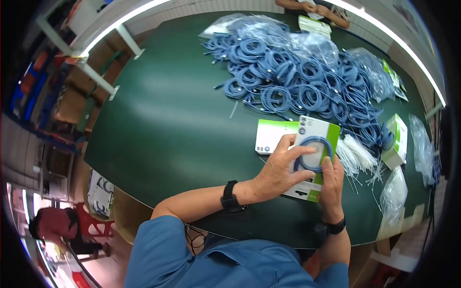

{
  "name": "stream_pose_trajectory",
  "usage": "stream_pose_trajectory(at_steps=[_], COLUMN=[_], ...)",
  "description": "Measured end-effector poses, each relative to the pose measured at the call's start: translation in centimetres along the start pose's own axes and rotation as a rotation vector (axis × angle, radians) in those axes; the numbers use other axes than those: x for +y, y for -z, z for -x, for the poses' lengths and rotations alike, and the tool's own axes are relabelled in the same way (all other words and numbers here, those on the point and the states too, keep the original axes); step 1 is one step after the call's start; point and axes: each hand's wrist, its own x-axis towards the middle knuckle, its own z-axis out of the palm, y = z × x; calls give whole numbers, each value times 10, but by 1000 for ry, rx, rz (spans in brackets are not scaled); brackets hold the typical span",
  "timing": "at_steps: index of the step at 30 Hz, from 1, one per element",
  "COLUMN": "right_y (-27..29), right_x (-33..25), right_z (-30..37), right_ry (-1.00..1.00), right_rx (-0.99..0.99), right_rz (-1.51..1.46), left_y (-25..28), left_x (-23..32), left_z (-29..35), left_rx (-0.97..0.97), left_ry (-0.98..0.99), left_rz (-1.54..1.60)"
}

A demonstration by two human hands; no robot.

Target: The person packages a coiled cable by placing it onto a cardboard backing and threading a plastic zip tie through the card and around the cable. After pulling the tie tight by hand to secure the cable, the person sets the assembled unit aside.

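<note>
A white and green packaging card (315, 126) is held tilted above the near right part of the table, with a coiled blue cable (317, 138) lying against its face. My right hand (332, 185) grips the card's right side, thumb on the front and the other fingers mostly hidden behind. At the left edge, my left hand (279, 172) is closed around the coil, its index finger and thumb reaching over the card's face. Just beyond my left hand lies a stack of similar cards (272, 133). White plastic ties (357, 152) lie in a loose bundle right of the card.
A large heap of coiled blue cables (276, 72) covers the far right of the green table (158, 120), clear plastic bags (261, 29) among it. A white and green box (396, 141) and a small bag (394, 192) stand at right. Another person's hands (314, 8) work across the table.
</note>
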Motion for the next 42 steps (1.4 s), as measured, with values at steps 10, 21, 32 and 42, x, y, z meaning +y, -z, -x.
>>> stream_pose_trajectory(at_steps=[10, 21, 32, 42], right_y=[-1, -1, -4, -5], right_x=[0, -2, 11, 12], right_z=[3, 1, -6, -2], right_ry=[44, -52, -133, -203], right_rx=[-17, -137, -186, -243], right_rz=[-69, -104, 74, 150], left_y=[37, 112, 331, 242], left_x=[11, -15, -176, -155], left_z=[25, 34, -57, -81], left_rx=[-241, 68, 616, 313], left_ry=[320, 639, 743, 688], left_rz=[78, 555, 621, 153])
